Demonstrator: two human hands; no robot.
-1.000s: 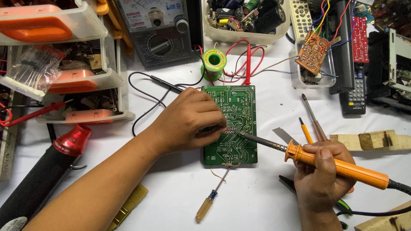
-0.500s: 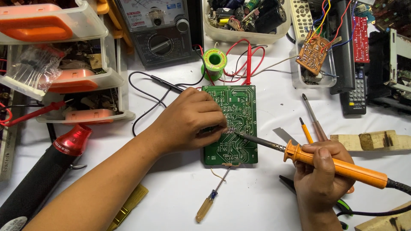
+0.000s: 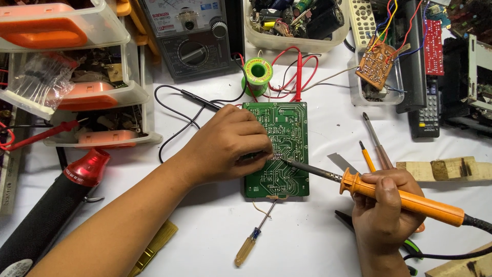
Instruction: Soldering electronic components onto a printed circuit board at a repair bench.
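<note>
A green circuit board point(image 3: 283, 134) lies solder side up in the middle of the white table. My left hand point(image 3: 225, 143) rests on the board's left half, fingertips pinched together near the board's centre; what they pinch is too small to see. My right hand point(image 3: 384, 210) grips an orange-handled soldering iron point(image 3: 405, 197), its metal tip reaching left onto the board right next to my left fingertips.
A green solder spool point(image 3: 256, 71) and red and black probe leads lie behind the board, before a multimeter point(image 3: 192, 36). Small screwdrivers point(image 3: 252, 241) point(image 3: 376, 138), a wood block point(image 3: 443, 170), parts drawers point(image 3: 77, 77), a component tub point(image 3: 297, 20), a red-and-black tool point(image 3: 51, 205).
Almost nothing: both hands hold their places, and the iron's tip stays on the board by my left fingertips.
</note>
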